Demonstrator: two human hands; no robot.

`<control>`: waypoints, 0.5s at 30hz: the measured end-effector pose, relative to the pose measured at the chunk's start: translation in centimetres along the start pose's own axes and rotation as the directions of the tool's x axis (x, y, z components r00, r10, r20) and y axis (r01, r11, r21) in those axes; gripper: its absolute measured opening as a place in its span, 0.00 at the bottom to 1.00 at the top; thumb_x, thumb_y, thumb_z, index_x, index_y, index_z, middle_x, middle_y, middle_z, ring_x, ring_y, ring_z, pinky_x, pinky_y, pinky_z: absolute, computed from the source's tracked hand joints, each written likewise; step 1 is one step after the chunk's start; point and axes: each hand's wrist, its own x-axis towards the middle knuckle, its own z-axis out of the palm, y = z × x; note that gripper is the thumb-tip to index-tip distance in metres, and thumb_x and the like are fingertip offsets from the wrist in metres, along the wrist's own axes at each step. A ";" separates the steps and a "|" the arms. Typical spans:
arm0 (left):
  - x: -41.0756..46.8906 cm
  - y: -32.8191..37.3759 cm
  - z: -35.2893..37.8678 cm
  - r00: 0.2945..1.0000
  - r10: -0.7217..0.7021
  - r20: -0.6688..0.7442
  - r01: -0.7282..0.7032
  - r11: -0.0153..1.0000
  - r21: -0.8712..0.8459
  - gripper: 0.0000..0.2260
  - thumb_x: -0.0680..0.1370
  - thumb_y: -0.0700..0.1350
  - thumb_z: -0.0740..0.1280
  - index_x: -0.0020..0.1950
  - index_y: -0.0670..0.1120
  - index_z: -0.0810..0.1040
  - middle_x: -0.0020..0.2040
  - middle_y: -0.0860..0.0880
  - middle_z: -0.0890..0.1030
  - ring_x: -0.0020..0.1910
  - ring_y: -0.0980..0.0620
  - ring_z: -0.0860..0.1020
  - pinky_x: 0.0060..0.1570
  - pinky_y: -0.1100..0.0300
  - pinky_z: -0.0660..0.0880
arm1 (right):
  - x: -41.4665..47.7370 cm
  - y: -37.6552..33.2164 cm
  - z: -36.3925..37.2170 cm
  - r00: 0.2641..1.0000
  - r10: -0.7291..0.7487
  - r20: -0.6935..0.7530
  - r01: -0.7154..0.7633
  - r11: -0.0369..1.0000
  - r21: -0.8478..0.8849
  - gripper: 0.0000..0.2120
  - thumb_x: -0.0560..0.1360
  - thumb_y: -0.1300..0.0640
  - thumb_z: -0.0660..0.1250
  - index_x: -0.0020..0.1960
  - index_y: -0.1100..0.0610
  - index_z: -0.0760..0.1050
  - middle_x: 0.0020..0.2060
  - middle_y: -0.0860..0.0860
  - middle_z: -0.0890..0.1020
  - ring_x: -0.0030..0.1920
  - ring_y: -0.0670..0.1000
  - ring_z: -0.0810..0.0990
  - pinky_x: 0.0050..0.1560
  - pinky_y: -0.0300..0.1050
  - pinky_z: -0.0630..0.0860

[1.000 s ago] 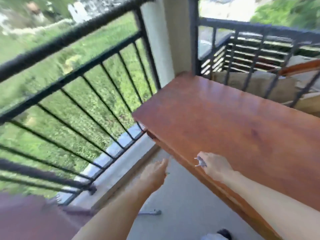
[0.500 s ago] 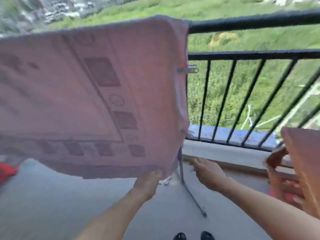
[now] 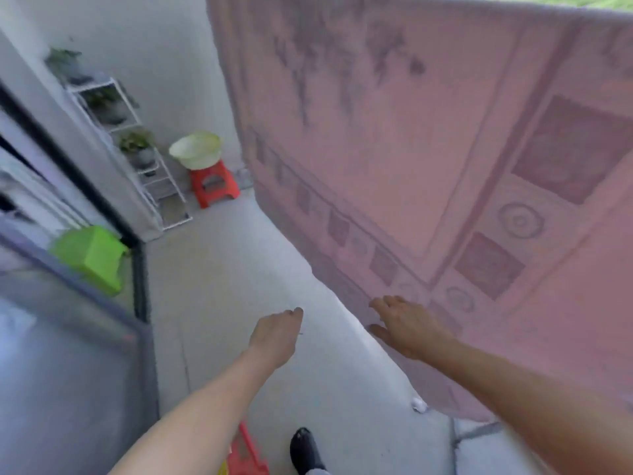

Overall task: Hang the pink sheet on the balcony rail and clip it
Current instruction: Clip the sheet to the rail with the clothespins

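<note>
Pink sheet (image 3: 428, 138) hangs down over the right part of the view, its top edge running along the upper border and its lower edge near the floor (image 3: 233, 286). It carries a woven pattern of dark squares, rings and plant-like shapes; no writing or brand can be read on it or on anything else. The right hand (image 3: 407, 325) lies with fingers spread apart, flat against the lower part of the sheet, and clamps nothing. The left hand (image 3: 275, 334) is in the air above the floor, apart from the sheet, with fingers curled loosely together; something thin and small seems to be at its fingertips, but I cannot tell what it is. At the far end of the balcony a pale basin (image 3: 197, 149) stands on a red stool (image 3: 214, 183), beside a white plant rack (image 3: 137, 145) along the wall. A green stool (image 3: 90, 257) is at the left, behind a glass door. A black shoe (image 3: 303, 449) shows at the bottom edge.
</note>
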 end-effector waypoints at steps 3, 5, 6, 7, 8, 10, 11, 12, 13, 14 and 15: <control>2.2 -6.9 0.0 0.995 -0.101 0.005 0.101 0.995 -0.025 0.14 0.77 0.39 0.63 0.62 0.45 0.69 0.57 0.45 0.79 0.56 0.42 0.80 0.49 0.51 0.75 | 8.8 -3.6 0.1 0.997 -0.072 -0.002 0.072 0.997 -0.003 0.22 0.80 0.41 0.56 0.70 0.50 0.65 0.65 0.49 0.74 0.65 0.53 0.71 0.54 0.48 0.71; 3.4 -10.7 -0.6 0.988 -0.152 0.008 0.152 0.987 -0.042 0.14 0.76 0.38 0.63 0.61 0.44 0.70 0.57 0.44 0.79 0.56 0.41 0.79 0.49 0.50 0.75 | 13.5 -5.7 -0.1 0.995 -0.098 0.014 0.098 0.995 -0.001 0.22 0.80 0.41 0.56 0.69 0.51 0.66 0.65 0.49 0.74 0.65 0.53 0.71 0.54 0.48 0.71; 4.0 -12.9 -1.0 0.985 -0.173 0.014 0.173 0.983 -0.052 0.13 0.76 0.38 0.63 0.61 0.44 0.70 0.56 0.44 0.79 0.56 0.41 0.79 0.48 0.50 0.75 | 16.0 -6.8 -0.4 0.992 -0.127 0.013 0.127 0.992 -0.009 0.21 0.80 0.41 0.56 0.68 0.52 0.66 0.64 0.49 0.75 0.64 0.53 0.72 0.54 0.49 0.73; 4.7 -15.0 -1.4 0.981 -0.192 0.014 0.192 0.980 -0.057 0.13 0.76 0.38 0.63 0.61 0.45 0.70 0.56 0.44 0.79 0.55 0.40 0.80 0.48 0.50 0.76 | 18.3 -7.8 -0.5 0.987 -0.158 0.009 0.158 0.987 -0.027 0.21 0.80 0.41 0.56 0.68 0.52 0.67 0.63 0.49 0.76 0.63 0.53 0.73 0.54 0.50 0.74; 5.4 -17.1 -1.7 0.977 -0.215 0.010 0.215 0.975 -0.056 0.13 0.76 0.38 0.63 0.61 0.45 0.70 0.56 0.44 0.79 0.55 0.40 0.80 0.47 0.50 0.76 | 20.4 -8.8 -0.9 0.983 -0.185 -0.001 0.185 0.982 -0.041 0.21 0.80 0.42 0.57 0.67 0.53 0.67 0.62 0.49 0.76 0.62 0.53 0.73 0.53 0.51 0.75; 6.6 -20.7 -2.6 0.963 -0.270 0.001 0.270 0.960 -0.068 0.13 0.76 0.38 0.63 0.61 0.46 0.71 0.55 0.44 0.80 0.54 0.39 0.80 0.46 0.50 0.76 | 24.2 -10.4 -1.6 0.973 -0.230 -0.014 0.229 0.972 -0.062 0.20 0.80 0.42 0.57 0.66 0.54 0.68 0.60 0.50 0.77 0.61 0.54 0.75 0.52 0.51 0.75; 7.4 -22.5 -3.0 0.956 -0.293 -0.004 0.291 0.953 -0.082 0.14 0.76 0.38 0.62 0.61 0.47 0.71 0.55 0.44 0.80 0.53 0.39 0.80 0.45 0.50 0.76 | 26.3 -11.2 -1.9 0.967 -0.254 -0.016 0.252 0.965 -0.068 0.20 0.80 0.42 0.57 0.65 0.54 0.68 0.59 0.50 0.77 0.60 0.54 0.75 0.51 0.51 0.75; 8.2 -24.0 -3.3 0.952 -0.307 -0.004 0.306 0.948 -0.091 0.13 0.76 0.38 0.62 0.60 0.47 0.71 0.55 0.44 0.80 0.53 0.39 0.80 0.45 0.51 0.76 | 28.3 -11.8 -2.2 0.961 -0.275 -0.016 0.273 0.960 -0.069 0.20 0.80 0.42 0.57 0.64 0.54 0.69 0.58 0.50 0.77 0.59 0.54 0.75 0.50 0.51 0.75; 9.2 -25.4 -3.6 0.949 -0.316 -0.001 0.314 0.945 -0.090 0.13 0.76 0.38 0.62 0.60 0.47 0.71 0.55 0.45 0.80 0.53 0.40 0.80 0.46 0.51 0.75 | 30.3 -12.3 -2.4 0.956 -0.293 -0.015 0.291 0.954 -0.073 0.19 0.80 0.42 0.57 0.64 0.54 0.69 0.57 0.50 0.78 0.59 0.54 0.75 0.49 0.51 0.76; 10.2 -26.9 -3.9 0.947 -0.321 -0.006 0.319 0.944 -0.087 0.12 0.77 0.37 0.62 0.60 0.47 0.71 0.55 0.45 0.80 0.54 0.40 0.80 0.45 0.51 0.75 | 32.4 -12.9 -2.8 0.952 -0.305 -0.017 0.303 0.950 -0.075 0.19 0.80 0.42 0.57 0.63 0.54 0.69 0.57 0.50 0.77 0.59 0.54 0.75 0.48 0.50 0.75; 11.1 -28.0 -4.1 0.947 -0.322 -0.011 0.320 0.944 -0.084 0.12 0.77 0.37 0.62 0.59 0.46 0.71 0.55 0.45 0.80 0.53 0.41 0.80 0.45 0.51 0.75 | 34.3 -13.3 -3.1 0.949 -0.315 -0.018 0.312 0.947 -0.078 0.19 0.80 0.43 0.58 0.63 0.55 0.69 0.57 0.50 0.77 0.59 0.53 0.75 0.46 0.48 0.75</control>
